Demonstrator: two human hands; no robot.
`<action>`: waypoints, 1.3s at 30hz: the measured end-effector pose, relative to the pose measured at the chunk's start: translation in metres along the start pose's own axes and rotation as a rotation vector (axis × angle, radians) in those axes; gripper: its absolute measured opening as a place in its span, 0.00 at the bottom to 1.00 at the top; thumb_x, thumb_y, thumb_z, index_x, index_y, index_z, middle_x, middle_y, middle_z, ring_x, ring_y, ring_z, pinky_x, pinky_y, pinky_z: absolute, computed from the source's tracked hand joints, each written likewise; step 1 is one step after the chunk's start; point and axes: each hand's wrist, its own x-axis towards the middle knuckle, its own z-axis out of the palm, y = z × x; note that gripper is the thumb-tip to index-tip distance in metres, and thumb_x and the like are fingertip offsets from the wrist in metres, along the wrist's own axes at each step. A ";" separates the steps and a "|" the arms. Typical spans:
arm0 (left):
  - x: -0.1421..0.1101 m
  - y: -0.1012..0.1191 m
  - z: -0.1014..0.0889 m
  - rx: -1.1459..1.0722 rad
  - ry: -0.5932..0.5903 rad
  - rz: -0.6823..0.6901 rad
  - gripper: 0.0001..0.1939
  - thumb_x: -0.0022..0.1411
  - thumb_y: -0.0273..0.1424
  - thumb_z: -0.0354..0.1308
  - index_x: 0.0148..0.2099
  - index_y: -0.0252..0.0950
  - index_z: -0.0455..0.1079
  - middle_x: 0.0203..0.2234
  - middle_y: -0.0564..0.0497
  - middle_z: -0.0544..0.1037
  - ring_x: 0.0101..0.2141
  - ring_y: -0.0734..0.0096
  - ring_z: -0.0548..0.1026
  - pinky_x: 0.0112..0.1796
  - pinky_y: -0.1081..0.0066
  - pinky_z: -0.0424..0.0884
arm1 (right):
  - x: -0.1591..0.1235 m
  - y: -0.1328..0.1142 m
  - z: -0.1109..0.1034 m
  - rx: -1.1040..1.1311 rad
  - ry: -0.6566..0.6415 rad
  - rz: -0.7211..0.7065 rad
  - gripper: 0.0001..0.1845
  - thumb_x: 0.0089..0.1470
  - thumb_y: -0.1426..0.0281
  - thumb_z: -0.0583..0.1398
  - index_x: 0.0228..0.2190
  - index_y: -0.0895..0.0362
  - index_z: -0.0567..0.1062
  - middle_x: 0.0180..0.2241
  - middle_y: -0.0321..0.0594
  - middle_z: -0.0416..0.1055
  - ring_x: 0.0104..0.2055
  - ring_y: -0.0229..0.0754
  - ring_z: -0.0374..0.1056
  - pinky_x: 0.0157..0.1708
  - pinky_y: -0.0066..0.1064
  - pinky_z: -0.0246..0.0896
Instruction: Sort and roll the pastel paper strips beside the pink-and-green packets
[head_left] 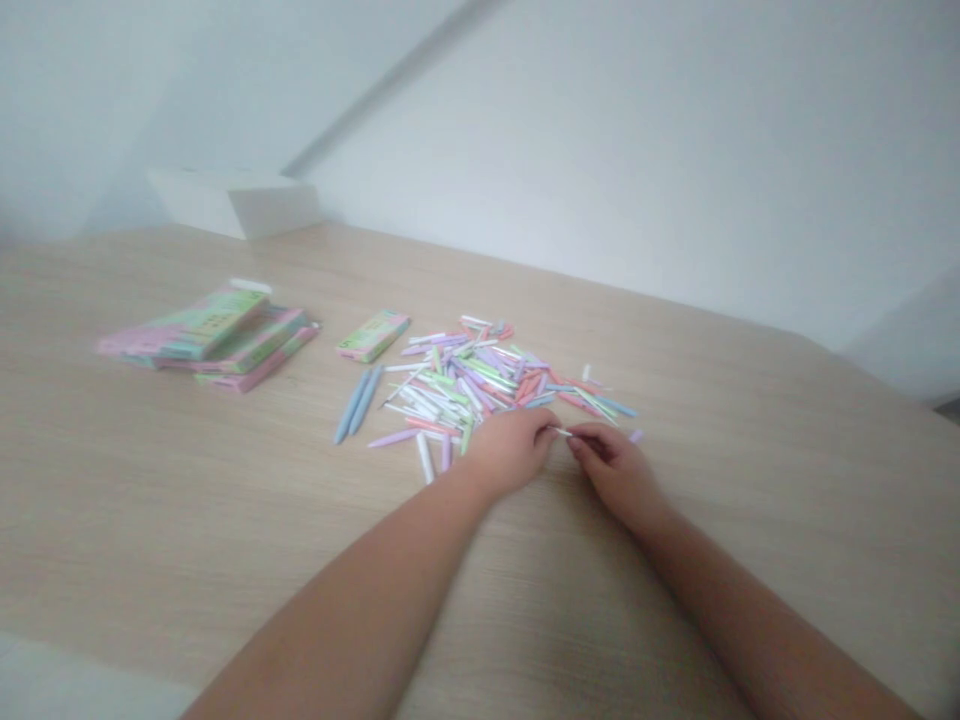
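While pinched at both ends, bridges the small gap between left hand (512,448) and right hand (619,470): a slim pale rod (561,431), just below and right of the frame's centre. Seems held this way for steadiness and fine control, with fingertips rather than palms. Clamped on the left between thumb and fingers, and likewise on the right, with both hands close together but apart. Runs lengthwise from hand to hand, nearly level across the frame, dipping slightly towards the right. Cannot tell which end is the tip, with both ends hidden by fingers and blur.

Just beyond the left hand, spreads into a loose pile of slender pieces (480,378) in white, purple, green, coral and blue, pointing many ways; probably placed there for easy reach. Left of the pile, lie side by side: two blue barrels (350,405), slanting from lower left to upper right, perhaps set apart by colour. Just above these, rests flat near the pile: a small pastel box (373,336). Farther towards the left of the frame, overlap unevenly: stacked pastel boxes (225,335), probably grouped to save room on the wooden table (637,600). At upper left, stands near the pale wall (637,150): a white box (277,208).
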 end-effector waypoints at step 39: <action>-0.001 0.005 -0.001 0.114 -0.111 0.067 0.17 0.73 0.37 0.46 0.49 0.46 0.78 0.44 0.51 0.83 0.45 0.59 0.80 0.45 0.65 0.75 | -0.002 0.004 0.003 0.257 -0.063 0.096 0.16 0.53 0.57 0.69 0.40 0.50 0.75 0.32 0.38 0.82 0.35 0.46 0.78 0.36 0.37 0.71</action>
